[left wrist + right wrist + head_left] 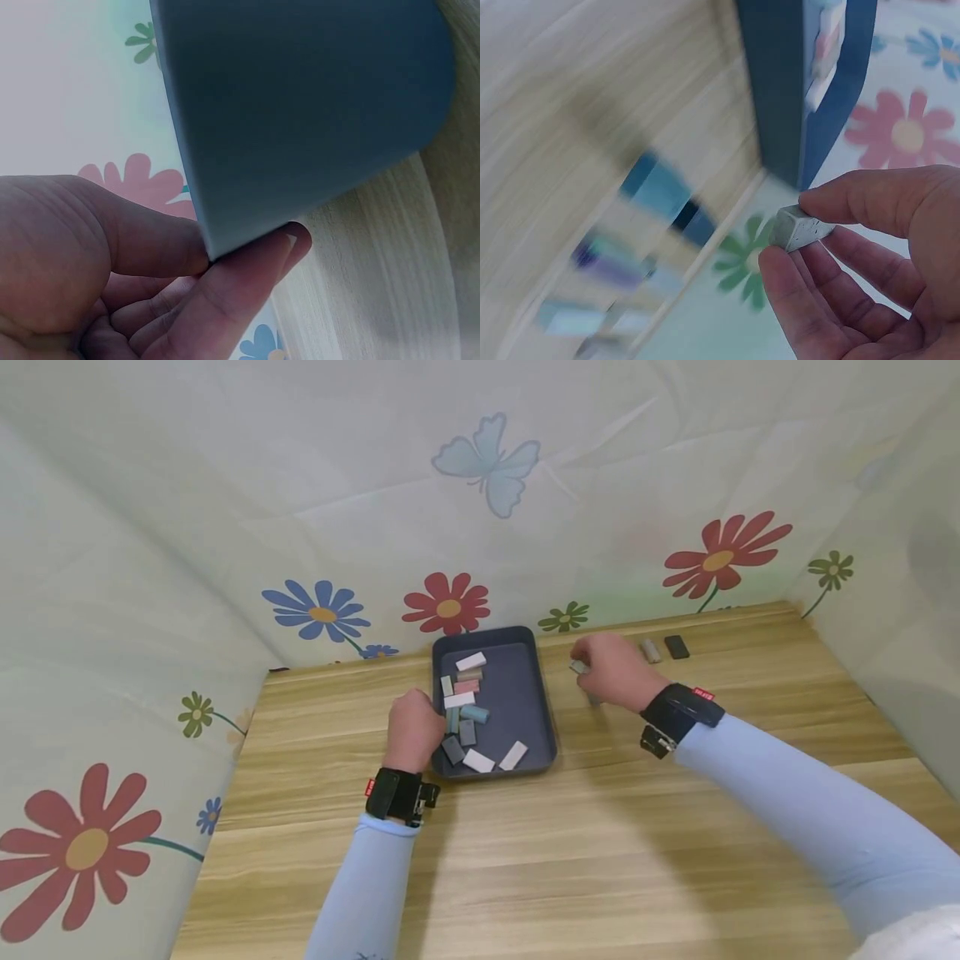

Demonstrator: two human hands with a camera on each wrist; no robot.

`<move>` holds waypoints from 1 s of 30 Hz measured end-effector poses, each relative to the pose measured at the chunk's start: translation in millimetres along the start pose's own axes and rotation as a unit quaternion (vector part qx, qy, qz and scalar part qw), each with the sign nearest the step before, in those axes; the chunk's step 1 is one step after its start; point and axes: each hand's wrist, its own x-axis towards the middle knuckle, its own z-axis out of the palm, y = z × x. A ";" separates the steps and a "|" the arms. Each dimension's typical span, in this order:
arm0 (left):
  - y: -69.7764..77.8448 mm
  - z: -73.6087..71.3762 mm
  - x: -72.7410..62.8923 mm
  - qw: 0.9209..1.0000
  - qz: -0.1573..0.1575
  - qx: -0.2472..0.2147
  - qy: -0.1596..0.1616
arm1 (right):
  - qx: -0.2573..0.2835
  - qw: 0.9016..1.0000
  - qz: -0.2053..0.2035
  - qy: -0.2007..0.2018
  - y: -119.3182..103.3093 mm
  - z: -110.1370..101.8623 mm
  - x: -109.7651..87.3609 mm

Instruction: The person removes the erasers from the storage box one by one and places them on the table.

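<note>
My left hand [416, 731] pinches the left rim of a dark blue-grey tray [521, 702] between thumb and fingers. The left wrist view shows the outer wall of the tray [315, 90] close up, its edge between thumb and forefinger. Small blocks in white, pink, teal and grey lie along the tray's left side and front, among them a pink block [467, 687] and a white block [513, 756]. To the right of the tray, my right hand [618, 672] holds a small pale grey block [796, 227] between thumb and fingertips, raised off the table.
Farther right on the wooden table [570, 868] lie a black block [677, 647] and a brownish block [650, 650]. Another grey block [594, 699] shows partly beneath my right hand. A flower-printed fabric wall [360, 543] rises behind the table and at its sides.
</note>
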 end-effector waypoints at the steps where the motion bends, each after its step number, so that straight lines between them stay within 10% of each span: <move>1: 0.0 -0.1 0.2 1.000 -0.001 0.001 0.000 | 0.005 1.000 0.010 -0.002 6.9 -4.0 -1.4; 30: 0.6 0.7 -0.6 1.000 -0.001 -0.002 0.003 | 0.012 0.991 0.129 0.033 123.5 -11.6 -22.6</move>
